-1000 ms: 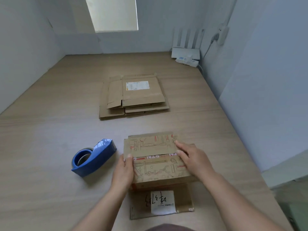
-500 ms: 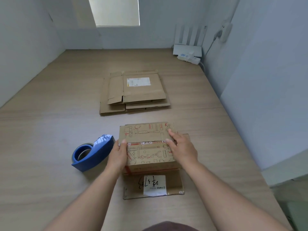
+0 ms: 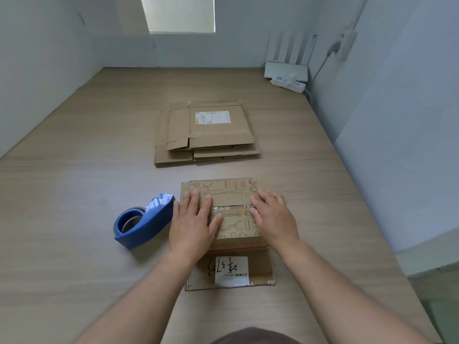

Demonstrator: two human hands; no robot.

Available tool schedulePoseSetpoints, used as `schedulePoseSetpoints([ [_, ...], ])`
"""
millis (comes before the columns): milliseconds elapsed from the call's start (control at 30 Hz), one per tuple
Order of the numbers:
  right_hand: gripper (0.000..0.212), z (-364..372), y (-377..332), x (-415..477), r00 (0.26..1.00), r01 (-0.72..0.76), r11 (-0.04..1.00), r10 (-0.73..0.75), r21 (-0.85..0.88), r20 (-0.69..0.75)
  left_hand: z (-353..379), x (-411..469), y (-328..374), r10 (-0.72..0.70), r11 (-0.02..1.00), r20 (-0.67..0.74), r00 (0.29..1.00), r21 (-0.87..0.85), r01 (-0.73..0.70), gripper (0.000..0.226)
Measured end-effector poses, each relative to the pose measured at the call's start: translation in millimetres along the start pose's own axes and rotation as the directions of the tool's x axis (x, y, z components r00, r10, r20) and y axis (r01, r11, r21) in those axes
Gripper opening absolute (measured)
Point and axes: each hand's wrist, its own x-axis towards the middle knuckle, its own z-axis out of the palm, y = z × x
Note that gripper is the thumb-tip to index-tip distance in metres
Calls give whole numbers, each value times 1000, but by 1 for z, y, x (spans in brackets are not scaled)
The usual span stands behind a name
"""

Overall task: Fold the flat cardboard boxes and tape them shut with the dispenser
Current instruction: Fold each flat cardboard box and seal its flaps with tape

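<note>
A person's left hand [image 3: 192, 219] and right hand [image 3: 273, 217] press flat on top of the folded box [image 3: 231, 194] at the table [image 3: 74, 194] ctr, L fingers straight and slightly spread, R fingers straight and close together, w/ the blue tape dispenser [image 3: 146, 224] just left of the box and the flat boxes [image 3: 208, 135] stacked well beyond.

Light was soft and even, kinda flat. The brightest spot was the pale rectangular opening [image 3: 177, 13] up top, which was nearly blown out. The blue plastic tape dispenser [image 3: 144, 224] caught a white glare patch on its upper end and threw a faint, fuzzy shadow on its near side onto the light wood-grain tabletop [image 3: 74, 207]. The wide-angle lens bowed the grey walls [image 3: 37, 70] outward at the edges. The bottom of the shot was soft, the centre reasonably sharp.
</note>
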Motion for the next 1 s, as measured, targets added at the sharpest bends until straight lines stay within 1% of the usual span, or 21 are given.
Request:
schedulePoseSetpoints([
  [100, 42, 3, -1, -1, 999, 35, 999, -37, -37, -34, -6, -1, -3, 28, 1000, -6, 1000, -11, -28, 64],
  [133, 43, 2, 0, 0, 999, 40, 997, -41, -64, -18, -10, -2, -7, 49, 997, -21, 999, -61, -50, 61],
  [167, 44, 1, 2, 0, 999, 49, 994, -50, -99, -5, -15, -3, -12, 54, 986, -59, 997, -152, -63, 58],
  [200, 44, 1, 3, 1, 998, 60, 990, -60, -125, 3, -19, -4, -19, 28, 963, -107, 994, -264, -56, 53],
  [233, 44, 1, 3, 1, 998, 66, 989, -66, -133, 5, -22, -5, -27, -32, 928, -161, 986, -372, -30, 49],
  [267, 43, 1, 3, 1, 998, 68, 989, -68, -134, 5, -23, -5, -37, -115, 895, -206, 972, -446, 11, 46],
  [300, 41, 1, 2, 0, 997, 71, 989, -73, -131, -10, -22, -4, -48, -204, 874, -231, 951, -480, 71, 43],
  [333, 38, 4, 2, 1, 995, 85, 987, -92, -134, -46, -20, -3, -60, -288, 862, -220, 932, -483, 152, 41],
  [367, 35, 7, 4, 1, 990, 98, 985, -111, -142, -90, -15, -1, -72, -365, 851, -181, 913, -463, 248, 41],
  [400, 33, 10, 5, 1, 985, 102, 984, -121, -147, -127, -10, 1, -82, -428, 839, -123, 895, -423, 343, 43],
  [433, 32, 11, 6, 1, 985, 95, 985, -115, -144, -132, -6, 2, -89, -469, 831, -67, 881, -372, 414, 47],
  [500, 31, 11, 5, 1, 984, 96, 985, -116, -144, -135, 1, 6, -95, -494, 840, 9, 869, -255, 480, 54],
  [567, 29, 10, 5, 2, 980, 99, 982, -125, -163, -153, 2, 11, -97, -500, 854, 78, 863, -125, 506, 59],
  [600, 27, 10, 5, 2, 980, 96, 979, -125, -180, -154, 1, 14, -99, -512, 848, 110, 852, -94, 522, 61],
  [633, 26, 10, 5, 2, 981, 93, 975, -125, -200, -151, 0, 18, -102, -528, 835, 134, 839, -99, 541, 61],
  [733, 43, 8, 5, 1, 983, 94, 969, -127, -231, -133, -5, 25, -115, -560, 795, 157, 814, -177, 581, 53],
  [833, 44, 7, 5, 1, 985, 88, 973, -117, -212, -129, -12, 21, -122, -563, 789, 167, 809, -181, 587, 40],
  [900, 44, 8, 6, 1, 985, 87, 979, -112, -183, -133, -26, 18, -125, -567, 758, 182, 803, -267, 595, 43],
  [933, 45, 8, 6, 1, 983, 88, 981, -113, -175, -141, -36, 18, -125, -555, 740, 176, 813, -343, 579, 45],
  [1000, 48, 9, 7, 1, 984, 91, 984, -112, -151, -139, -63, 16, -118, -479, 742, 116, 870, -477, 471, 42],
])
